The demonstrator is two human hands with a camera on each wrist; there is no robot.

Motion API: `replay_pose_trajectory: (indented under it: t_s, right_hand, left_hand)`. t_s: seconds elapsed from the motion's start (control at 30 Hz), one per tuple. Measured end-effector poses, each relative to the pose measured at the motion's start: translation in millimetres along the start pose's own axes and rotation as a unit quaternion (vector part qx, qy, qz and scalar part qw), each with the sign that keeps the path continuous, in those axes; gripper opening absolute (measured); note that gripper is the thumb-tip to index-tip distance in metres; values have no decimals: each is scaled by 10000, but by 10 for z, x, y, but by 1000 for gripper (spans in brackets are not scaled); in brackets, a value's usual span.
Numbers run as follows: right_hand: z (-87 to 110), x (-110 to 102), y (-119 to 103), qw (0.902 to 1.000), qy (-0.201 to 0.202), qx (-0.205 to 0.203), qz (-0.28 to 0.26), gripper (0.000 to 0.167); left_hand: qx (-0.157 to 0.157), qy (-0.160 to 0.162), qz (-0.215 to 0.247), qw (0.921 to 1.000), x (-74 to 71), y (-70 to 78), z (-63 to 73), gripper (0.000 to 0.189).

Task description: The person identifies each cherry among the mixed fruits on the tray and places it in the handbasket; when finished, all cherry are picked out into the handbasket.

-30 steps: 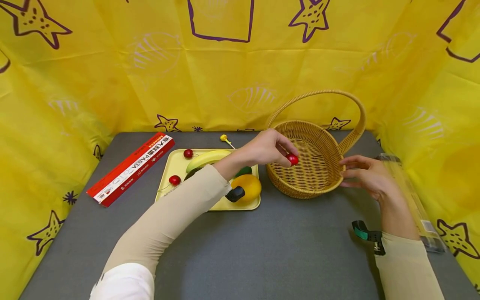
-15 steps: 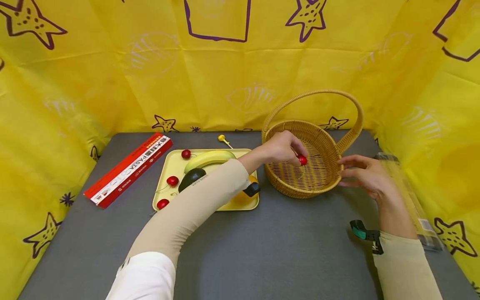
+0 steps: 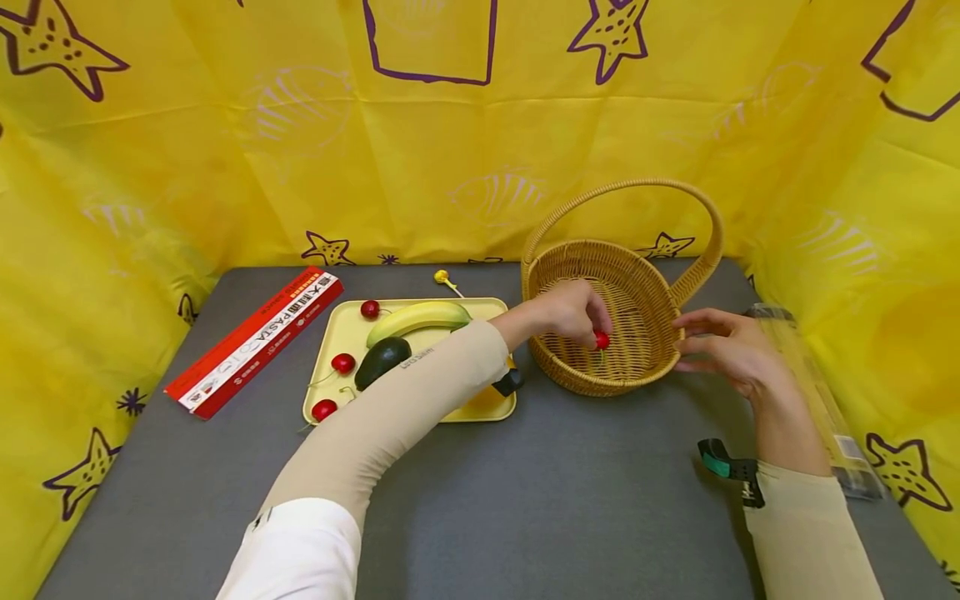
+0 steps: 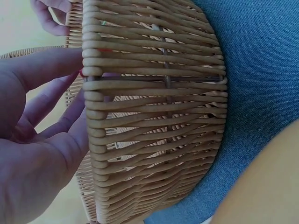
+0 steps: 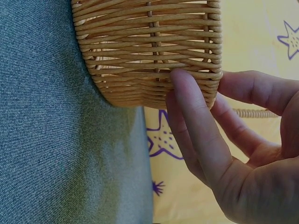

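In the head view, my left hand (image 3: 573, 311) reaches down inside the round wicker basket (image 3: 592, 385) and pinches a red cherry (image 3: 602, 340) low over its woven floor. The near wall covers most of that cherry in the left wrist view, where only bits of red show through the weave. My right hand (image 3: 727, 346) holds the basket's right side by the rim. In the right wrist view, fingertips (image 5: 187, 86) press the outer wall. A yellow tray (image 3: 337, 327) left of the basket bears a banana (image 3: 420, 317), an avocado (image 3: 382, 360) and more cherries (image 3: 342, 363).
A red pasta box (image 3: 258, 342) lies slanted at the left. Behind the tray is a small yellow lollipop (image 3: 441, 277). My left sleeve partly hides an orange-yellow fruit (image 3: 480, 404). A long clear package (image 3: 806, 392) lies beside my right arm. The basket's tall handle (image 3: 660, 183) arches overhead.
My left hand has moved right and down into the basket with the cherry. More of the tray, with the avocado and a lower cherry, now shows. The right hand stays at the rim.
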State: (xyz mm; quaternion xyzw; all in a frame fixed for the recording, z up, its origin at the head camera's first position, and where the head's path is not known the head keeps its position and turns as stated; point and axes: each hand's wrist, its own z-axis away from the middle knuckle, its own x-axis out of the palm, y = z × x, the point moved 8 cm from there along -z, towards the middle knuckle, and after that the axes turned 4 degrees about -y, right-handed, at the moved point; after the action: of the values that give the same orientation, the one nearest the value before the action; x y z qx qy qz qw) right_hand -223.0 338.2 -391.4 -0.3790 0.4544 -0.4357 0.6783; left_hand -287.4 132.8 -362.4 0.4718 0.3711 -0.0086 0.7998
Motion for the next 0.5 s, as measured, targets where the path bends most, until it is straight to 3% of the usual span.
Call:
replay_pose_trajectory:
  t_s: [0.2, 0.5]
  right_hand:
    - [-10, 5, -8, 10000, -9, -10, -32, 39]
    - [2, 6, -1, 10000, 13, -10, 10, 37]
  left_hand:
    - [-192, -86, 117, 9997, 7, -45, -6, 24]
    - [-239, -475, -638, 9965, 110, -115, -69, 24]
